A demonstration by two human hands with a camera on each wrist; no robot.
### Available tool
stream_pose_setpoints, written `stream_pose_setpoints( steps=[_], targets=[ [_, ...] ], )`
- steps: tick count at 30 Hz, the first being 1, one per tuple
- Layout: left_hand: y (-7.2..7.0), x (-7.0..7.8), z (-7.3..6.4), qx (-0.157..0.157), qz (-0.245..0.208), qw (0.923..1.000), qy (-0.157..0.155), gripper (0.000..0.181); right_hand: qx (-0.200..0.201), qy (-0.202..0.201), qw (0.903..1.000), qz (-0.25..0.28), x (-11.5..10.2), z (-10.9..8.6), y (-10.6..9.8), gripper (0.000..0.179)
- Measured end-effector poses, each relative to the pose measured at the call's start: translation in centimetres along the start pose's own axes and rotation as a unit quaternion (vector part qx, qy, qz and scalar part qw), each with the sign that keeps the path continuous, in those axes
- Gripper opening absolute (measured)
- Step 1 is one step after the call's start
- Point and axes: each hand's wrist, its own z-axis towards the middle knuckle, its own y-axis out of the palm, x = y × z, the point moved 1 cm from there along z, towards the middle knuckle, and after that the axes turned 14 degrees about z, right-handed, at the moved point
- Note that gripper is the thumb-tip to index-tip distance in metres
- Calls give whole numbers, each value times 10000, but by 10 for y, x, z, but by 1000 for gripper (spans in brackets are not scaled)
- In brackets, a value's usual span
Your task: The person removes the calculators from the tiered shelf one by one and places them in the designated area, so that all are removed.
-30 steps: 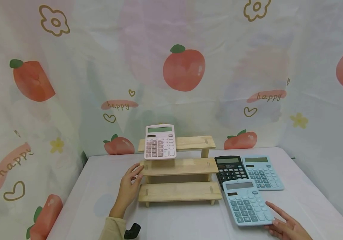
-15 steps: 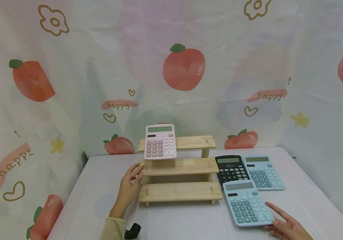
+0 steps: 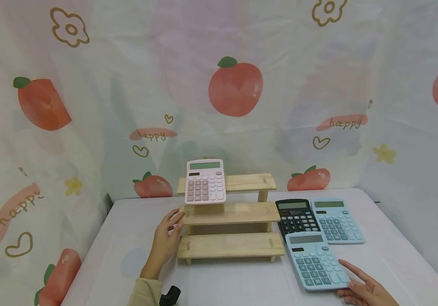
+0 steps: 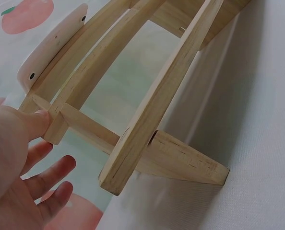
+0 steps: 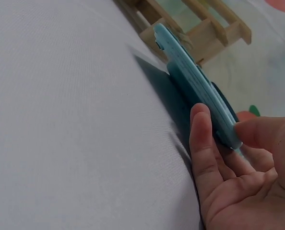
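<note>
My right hand (image 3: 368,289) pinches the lower right corner of a light blue calculator (image 3: 314,261). In the right wrist view the thumb lies on one face of that calculator (image 5: 200,81) and fingers are behind the other; a shadow falls on the cloth below it. My left hand (image 3: 164,240) holds the left end of the middle board of a three-tier wooden display stand (image 3: 230,246). The left wrist view has the thumb (image 4: 37,122) against the board's end, other fingers spread loosely. A pink calculator (image 3: 205,182) leans on the stand's top tier at the left.
A black calculator (image 3: 297,216) lies right of the stand, partly covered by the held one. Another light blue calculator (image 3: 337,221) lies beside it. The white-covered table (image 3: 127,229) meets a fruit-printed cloth backdrop (image 3: 272,140). A black object (image 3: 170,295) shows by the left sleeve.
</note>
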Motion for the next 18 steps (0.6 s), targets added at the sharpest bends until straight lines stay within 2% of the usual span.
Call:
stream_pose_setpoints(
  steps=[7, 13, 18],
  targets=[
    [2, 1, 0, -29, -3, 10000, 35, 36, -12, 35, 9998, -198, -1, 0, -4, 41],
    [1, 1, 0, -13, 24, 10000, 48, 36, -139, -137, 9990, -405, -3, 0, -3, 47],
    [1, 1, 0, -22, 28, 10000, 53, 36, 42, -112, 9986, -507, -5, 0, -2, 53]
  ],
)
